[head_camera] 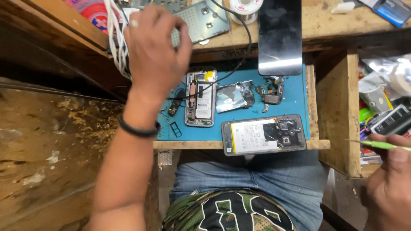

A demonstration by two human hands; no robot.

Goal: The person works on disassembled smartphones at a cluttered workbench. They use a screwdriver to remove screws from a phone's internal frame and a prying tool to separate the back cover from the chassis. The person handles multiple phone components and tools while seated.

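Your left hand (155, 53) is raised over the far edge of the surface (317, 19), fingers curled and pinched together beside a bundle of white cables (116, 38); whether anything small sits between the fingertips cannot be told. Your right hand (391, 179) is low and well off to the right, closed around a thin green tool (376, 145) whose tip points back toward the mat.

Just below your left hand, on the blue mat (295, 92), lies an opened phone body (200, 99) with a black cable (239, 60) running across it. Between your hands, a second opened phone (264, 135) with its battery exposed overhangs the near edge of the mat, above your lap.

Risks noted:
- The overhanging phone could tip into your lap if your forearm or the tool brushes it.
- The black cable crossing the opened phone body could drag it if your left hand snags the cable.
- The tool tip could pierce the exposed battery if it comes in carelessly.
- Loose small parts (272, 92) and a crumpled foil shield (234, 96) lie between the phones and could be swept off.

Obstructions: a dark screen panel (280, 36) leans over the far mat edge, a perforated metal plate (201, 19) lies beyond your left hand, and a solder spool (245, 8) stands beside it. A wooden upright (338, 111) separates your right hand from the mat.
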